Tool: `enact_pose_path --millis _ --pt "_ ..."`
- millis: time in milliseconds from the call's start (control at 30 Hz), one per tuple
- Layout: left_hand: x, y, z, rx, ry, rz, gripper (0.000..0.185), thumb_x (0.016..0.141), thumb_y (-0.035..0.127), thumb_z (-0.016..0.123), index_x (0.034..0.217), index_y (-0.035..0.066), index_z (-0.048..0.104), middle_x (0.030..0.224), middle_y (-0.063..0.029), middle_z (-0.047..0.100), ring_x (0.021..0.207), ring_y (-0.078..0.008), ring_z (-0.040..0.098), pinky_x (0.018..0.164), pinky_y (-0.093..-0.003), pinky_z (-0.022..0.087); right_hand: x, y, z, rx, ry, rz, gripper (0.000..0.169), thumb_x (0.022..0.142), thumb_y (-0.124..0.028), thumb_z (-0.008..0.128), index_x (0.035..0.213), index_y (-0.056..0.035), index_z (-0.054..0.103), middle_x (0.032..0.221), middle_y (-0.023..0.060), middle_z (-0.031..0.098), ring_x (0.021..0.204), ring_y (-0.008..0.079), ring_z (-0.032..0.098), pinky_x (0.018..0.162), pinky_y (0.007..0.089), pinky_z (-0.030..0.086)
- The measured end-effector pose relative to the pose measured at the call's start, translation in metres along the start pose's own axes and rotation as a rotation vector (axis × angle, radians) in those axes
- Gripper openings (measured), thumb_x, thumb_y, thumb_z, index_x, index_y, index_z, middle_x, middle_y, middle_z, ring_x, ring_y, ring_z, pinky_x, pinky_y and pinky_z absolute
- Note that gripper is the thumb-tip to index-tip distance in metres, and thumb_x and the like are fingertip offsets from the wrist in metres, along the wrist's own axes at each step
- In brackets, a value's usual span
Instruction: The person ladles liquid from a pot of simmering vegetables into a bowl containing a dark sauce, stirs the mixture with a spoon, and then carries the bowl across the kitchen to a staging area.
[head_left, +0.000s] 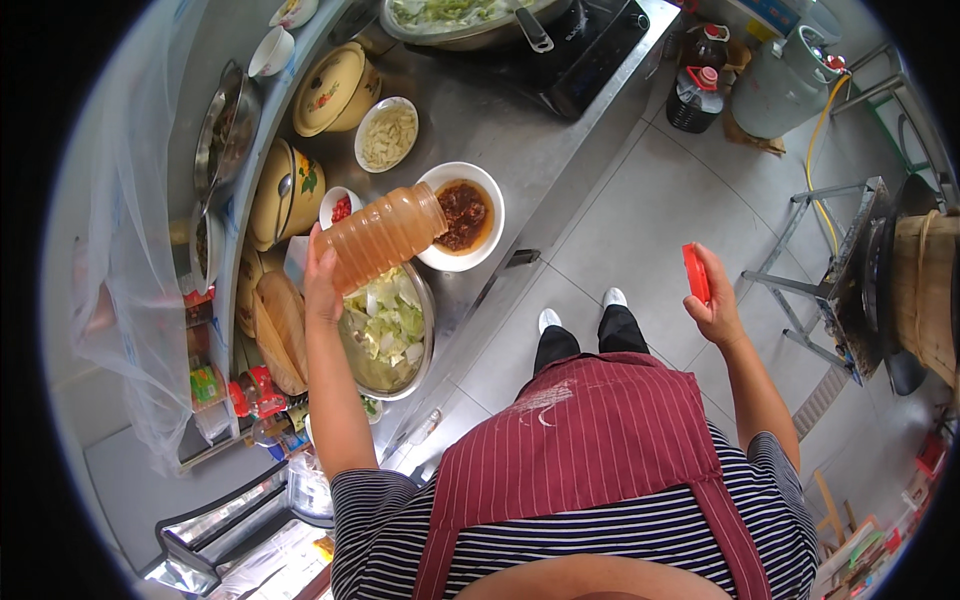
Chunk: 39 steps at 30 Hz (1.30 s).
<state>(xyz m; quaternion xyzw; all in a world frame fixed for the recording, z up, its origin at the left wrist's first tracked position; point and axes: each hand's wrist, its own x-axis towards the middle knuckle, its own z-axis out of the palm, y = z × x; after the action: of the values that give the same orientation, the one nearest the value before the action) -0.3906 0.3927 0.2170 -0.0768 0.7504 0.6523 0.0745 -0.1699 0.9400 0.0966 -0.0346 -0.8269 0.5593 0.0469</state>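
Observation:
My left hand (324, 281) grips the base of a ribbed plastic jar (382, 236) that looks cloudy orange-brown. The jar lies tilted nearly level, its uncapped mouth over the left side of a white bowl (495, 225) with dark red chili sauce (463, 214) in reddish liquid. Whether anything flows out cannot be seen. Below the jar, a steel basin (429, 330) holds cut cabbage (390, 315). A small white bowl of chopped red pepper (341, 208) sits behind the jar. Over the floor at the right, my right hand (716, 304) holds a red plastic lid (695, 274).
On the steel counter (525, 157) stand a bowl of pale slices (388, 135), a lidded yellow enamel pot (330, 90) and a pan (465, 34) on a black induction cooker (585, 64). A gas cylinder (780, 90), dark bottles (694, 101) and a metal stand (795, 277) are on the right.

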Motion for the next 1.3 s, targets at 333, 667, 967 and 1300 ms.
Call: enact_pose_path --millis 333,667,967,1300 --pt "-0.0012 0.0046 0.0034 -0.003 0.058 -0.04 0.071 0.088 0.025 0.063 0.147 0.01 0.027 0.14 -0.0115 0.041 0.128 -0.0234 0.041 0.105 -0.0369 0.036 -0.0011 0.0014 0.0037 0.026 -0.003 0.016 0.073 0.074 -0.024 0.066 0.14 -0.0067 0.039 0.137 0.0156 0.043 0.126 0.0305 0.043 0.105 0.0389 0.034" --pt "-0.0015 0.0058 0.0039 0.013 0.068 -0.059 0.075 0.087 0.028 0.065 0.147 0.008 0.026 0.141 -0.0122 0.04 0.129 -0.0238 0.041 0.106 -0.0365 0.035 0.0018 -0.0014 0.008 -0.005 -0.024 -0.004 0.073 0.075 -0.026 0.066 0.14 -0.0072 0.038 0.137 0.016 0.043 0.125 0.0308 0.044 0.104 0.0386 0.035" --pt "-0.0044 0.012 0.0025 0.01 0.094 -0.069 0.075 0.088 0.028 0.063 0.148 0.008 0.023 0.143 -0.0118 0.039 0.128 -0.0237 0.042 0.105 -0.0354 0.036 0.0032 -0.0016 0.007 -0.004 -0.026 -0.012 0.074 0.077 -0.035 0.067 0.14 -0.0078 0.038 0.136 0.0161 0.043 0.124 0.031 0.045 0.103 0.0385 0.036" --pt "-0.0056 0.0079 0.0025 0.007 0.116 -0.077 0.071 0.09 0.027 0.062 0.148 0.009 0.024 0.139 -0.0103 0.042 0.124 -0.0227 0.046 0.1 -0.0364 0.041 0.0002 -0.001 0.0089 -0.002 -0.031 -0.01 0.074 0.077 -0.033 0.067 0.139 -0.006 0.038 0.134 0.0165 0.044 0.123 0.0309 0.045 0.103 0.0387 0.036"
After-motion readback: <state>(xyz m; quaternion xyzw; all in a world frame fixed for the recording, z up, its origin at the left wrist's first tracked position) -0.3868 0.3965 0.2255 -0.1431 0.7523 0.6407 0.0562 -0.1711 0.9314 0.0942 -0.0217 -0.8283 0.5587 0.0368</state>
